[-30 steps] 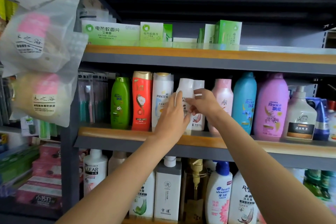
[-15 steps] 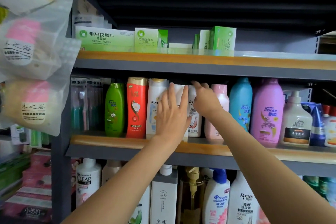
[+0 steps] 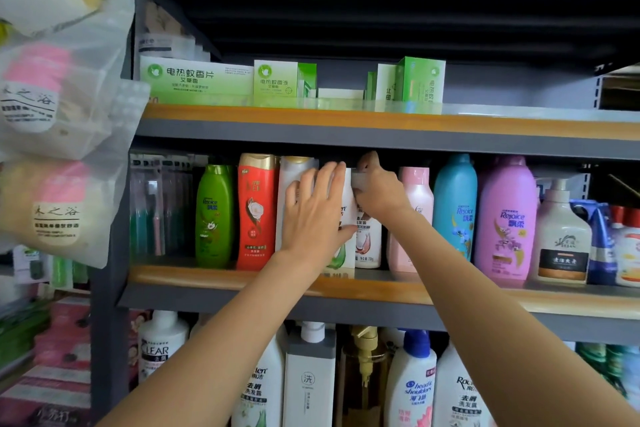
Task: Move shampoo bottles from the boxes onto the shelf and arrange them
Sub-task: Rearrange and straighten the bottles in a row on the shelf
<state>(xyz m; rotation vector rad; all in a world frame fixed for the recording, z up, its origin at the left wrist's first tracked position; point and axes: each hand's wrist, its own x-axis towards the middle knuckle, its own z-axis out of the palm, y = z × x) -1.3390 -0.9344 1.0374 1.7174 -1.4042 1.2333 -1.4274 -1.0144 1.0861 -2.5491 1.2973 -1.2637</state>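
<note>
Two white shampoo bottles stand side by side on the middle shelf. My left hand lies flat with straight fingers against the front of the left white bottle. My right hand curls over the cap of the right white bottle and grips it. To the left stand a green bottle, a red bottle and a white gold-capped bottle. To the right stand pink, blue and purple bottles.
Green boxes line the top shelf. A pump bottle and refill pouches sit at the far right. More bottles fill the lower shelf. Bagged goods hang at the left, close to the shelf post.
Both hands have slid slightly higher on the two white bottles. My right hand has gone from the bottle's side to curling over its cap. The camera has tilted up a little.
</note>
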